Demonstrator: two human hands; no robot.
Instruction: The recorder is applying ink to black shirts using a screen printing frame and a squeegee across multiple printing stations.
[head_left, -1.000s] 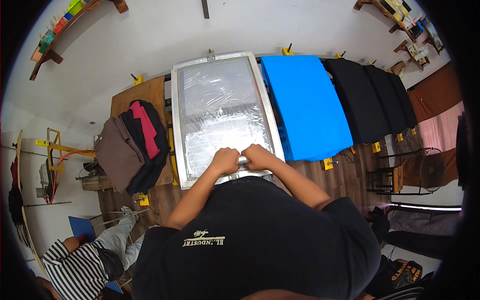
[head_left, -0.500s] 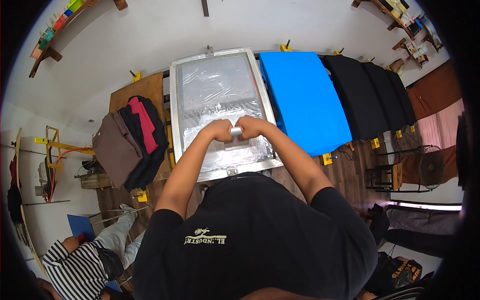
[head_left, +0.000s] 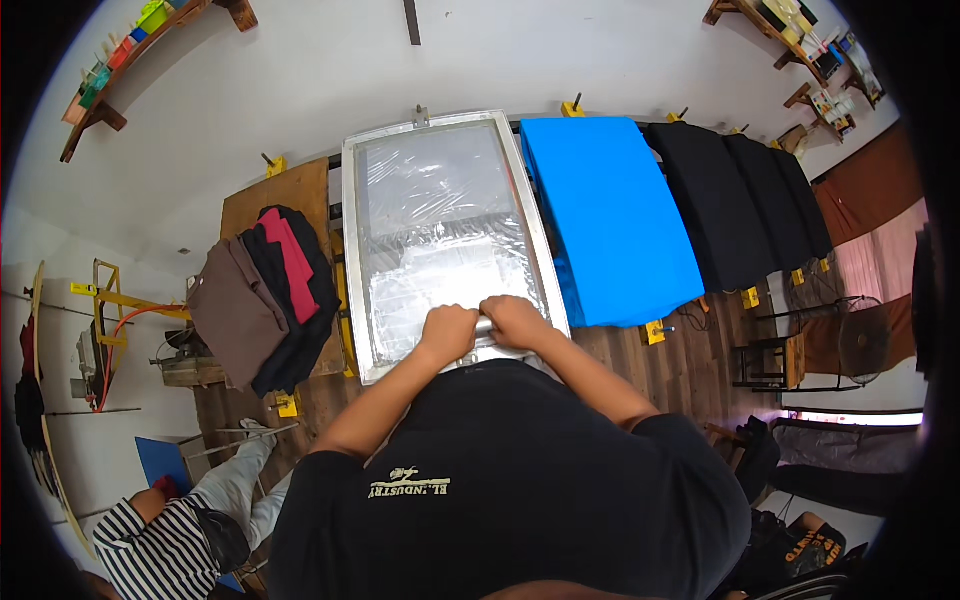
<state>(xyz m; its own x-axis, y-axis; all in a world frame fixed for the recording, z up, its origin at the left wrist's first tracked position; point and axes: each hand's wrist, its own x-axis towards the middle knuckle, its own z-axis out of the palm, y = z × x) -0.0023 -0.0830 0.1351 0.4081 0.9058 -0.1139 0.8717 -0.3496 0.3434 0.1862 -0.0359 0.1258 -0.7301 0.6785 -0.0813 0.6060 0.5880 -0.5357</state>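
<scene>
My left hand (head_left: pixel 451 332) and my right hand (head_left: pixel 515 322) are closed side by side around the silver handle of a squeegee (head_left: pixel 484 326). Its blade is hidden beneath my fists. They are over the near end of a screen-printing frame (head_left: pixel 353 240), close to my chest. The frame has a metal rim, and its mesh (head_left: pixel 435 200) looks shiny and wrinkled, like clear film. Pale printed-looking patches show through its nearer half. On the right, a bright blue cloth (head_left: pixel 615 220) covers the adjoining board.
Several black-covered boards (head_left: pixel 705 200) continue the row to the right. At left, brown, black and red garments (head_left: pixel 245 305) lie on a wooden board (head_left: pixel 290 190). A person in a striped shirt (head_left: pixel 160 550) is at lower left. A fan (head_left: pixel 864 335) stands far right.
Both hands have drawn the squeegee toward my body, from the nearer half of the mesh to the frame's near end. My elbows have bent more, and the view has shifted slightly.
</scene>
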